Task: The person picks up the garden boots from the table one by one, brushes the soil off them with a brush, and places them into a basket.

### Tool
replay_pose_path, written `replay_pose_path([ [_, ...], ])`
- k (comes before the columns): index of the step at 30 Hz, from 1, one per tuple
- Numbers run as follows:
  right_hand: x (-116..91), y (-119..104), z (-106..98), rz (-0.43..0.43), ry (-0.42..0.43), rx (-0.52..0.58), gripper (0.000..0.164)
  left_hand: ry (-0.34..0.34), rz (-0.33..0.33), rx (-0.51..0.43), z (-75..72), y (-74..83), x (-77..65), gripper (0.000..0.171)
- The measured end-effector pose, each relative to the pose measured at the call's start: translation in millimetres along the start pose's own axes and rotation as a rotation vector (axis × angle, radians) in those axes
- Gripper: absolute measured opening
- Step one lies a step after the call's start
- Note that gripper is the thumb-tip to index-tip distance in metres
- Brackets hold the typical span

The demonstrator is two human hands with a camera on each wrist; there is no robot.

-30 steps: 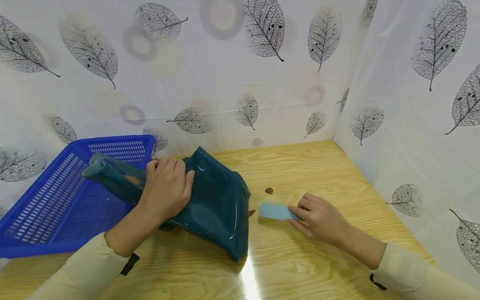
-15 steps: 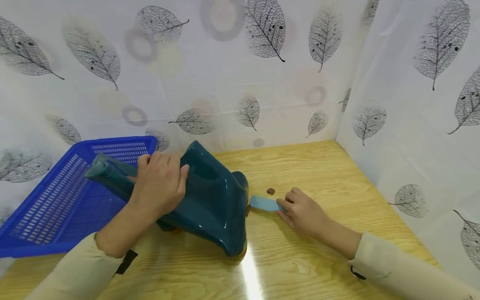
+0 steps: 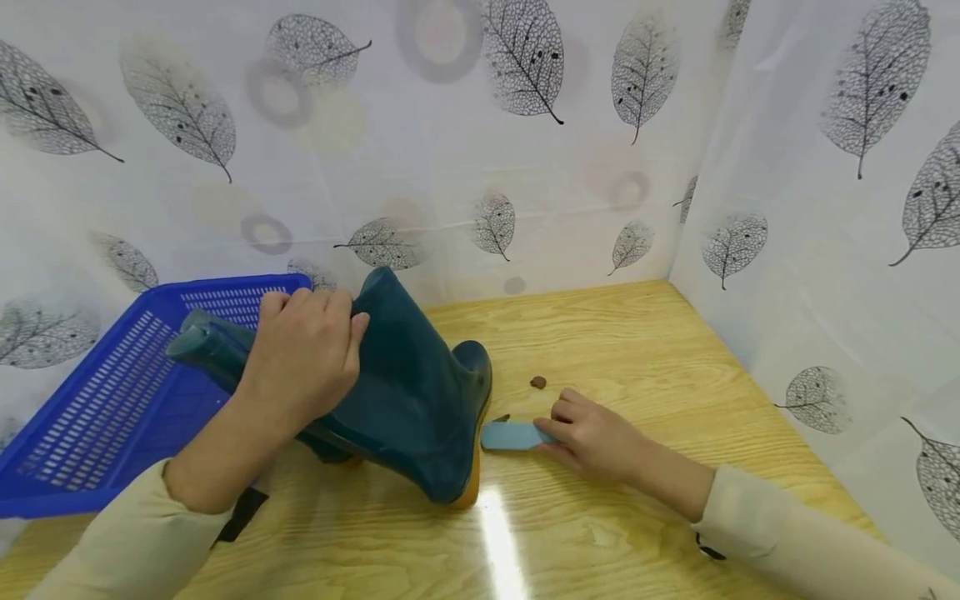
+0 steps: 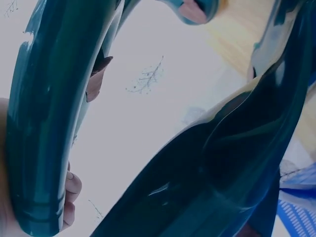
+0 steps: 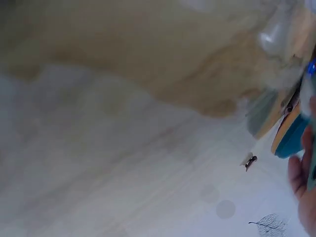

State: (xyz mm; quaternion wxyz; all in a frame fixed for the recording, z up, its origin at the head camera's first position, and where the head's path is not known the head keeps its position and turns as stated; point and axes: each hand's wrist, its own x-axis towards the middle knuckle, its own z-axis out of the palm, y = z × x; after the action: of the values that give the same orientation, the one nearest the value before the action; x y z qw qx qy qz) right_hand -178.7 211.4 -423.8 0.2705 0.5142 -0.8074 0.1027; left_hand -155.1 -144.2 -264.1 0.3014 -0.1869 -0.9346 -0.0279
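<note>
My left hand (image 3: pixel 303 358) grips dark green rubber boots (image 3: pixel 397 400) by the upper part, holding them tilted over the table. The nearer boot's amber sole edge (image 3: pixel 470 483) faces right. In the left wrist view, my fingers (image 4: pixel 72 190) curl round a glossy boot edge, and a brown flake (image 4: pixel 96 81) shows beside it. My right hand (image 3: pixel 592 437) pinches a light blue flat tool (image 3: pixel 512 436) whose underside is hidden. Its left end reaches the sole; I cannot tell whether they touch. Two brown bits lie nearby, one (image 3: pixel 538 382) behind the tool.
A blue perforated plastic basket (image 3: pixel 82 500) stands at the left, partly behind my left arm. The wood-grain table (image 3: pixel 630 333) ends against white leaf-print sheeting (image 3: pixel 450 150) at the back and right. The right wrist view is mostly blurred.
My left hand has shifted left and up, tipping the boots so the toe rises and the amber sole shows. My right hand has brought the blue tool left, to the sole.
</note>
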Motion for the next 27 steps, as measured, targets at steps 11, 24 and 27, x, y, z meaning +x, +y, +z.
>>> replay_pose_path([
  [11, 0, 8, -8, 0.111, 0.050, -0.090, 0.031, 0.070, 0.082, 0.015, -7.5, 1.9, 8.2, 0.030],
  [24, 14, 11, -9, 0.167, -0.081, -0.152, 0.027, 0.100, 0.136, 0.050, -5.7, 2.3, 9.8, 0.030],
  [27, 4, 23, -24, 0.235, -0.065, -0.227, 0.026, 0.084, 0.149, 0.068, -6.3, 2.6, 11.6, 0.029],
])
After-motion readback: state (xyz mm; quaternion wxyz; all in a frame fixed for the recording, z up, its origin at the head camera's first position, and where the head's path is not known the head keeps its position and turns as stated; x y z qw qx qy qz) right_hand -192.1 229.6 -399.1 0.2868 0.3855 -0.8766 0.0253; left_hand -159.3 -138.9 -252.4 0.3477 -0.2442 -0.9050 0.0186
